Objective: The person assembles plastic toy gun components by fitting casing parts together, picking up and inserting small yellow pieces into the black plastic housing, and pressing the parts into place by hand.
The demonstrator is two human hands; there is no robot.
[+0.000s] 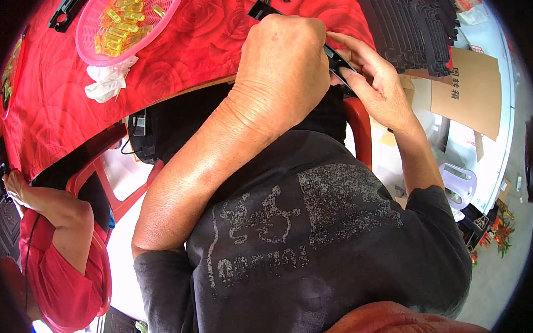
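Note:
My left hand [286, 66] is closed over a slim black plastic strip [337, 59], near the front edge of the table. Its fingertips are hidden behind the back of the hand. The strip's other side is pinched between the thumb and fingers of my right hand [372, 75], close beside the left. A black end piece [263, 10] sticks out beyond my left knuckles; whether it belongs to the same strip I cannot tell.
A pink basket [83, 41] holds several yellow see-through pieces. White tissue [111, 79] lies by it on the red cloth [206, 36]. Black strips [411, 29] are piled at the right, above a cardboard box [466, 92]. Another person's arm [56, 209] is at far left.

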